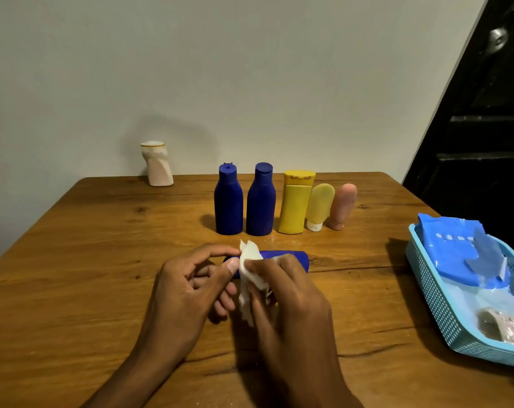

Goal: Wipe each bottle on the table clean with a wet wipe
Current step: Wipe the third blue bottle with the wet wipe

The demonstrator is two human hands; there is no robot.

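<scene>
Head view: over the wooden table [102, 245], the left hand [188, 287] pinches one end of a sideways blue bottle [285, 257] while the right hand [282, 293] clasps a wet wipe [251, 269] around it, so turning the bottle under firm strokes would likely clean every side.

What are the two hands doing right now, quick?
Left hand: pinching the end of the lying blue bottle.
Right hand: holding the white wet wipe against that bottle.
</scene>
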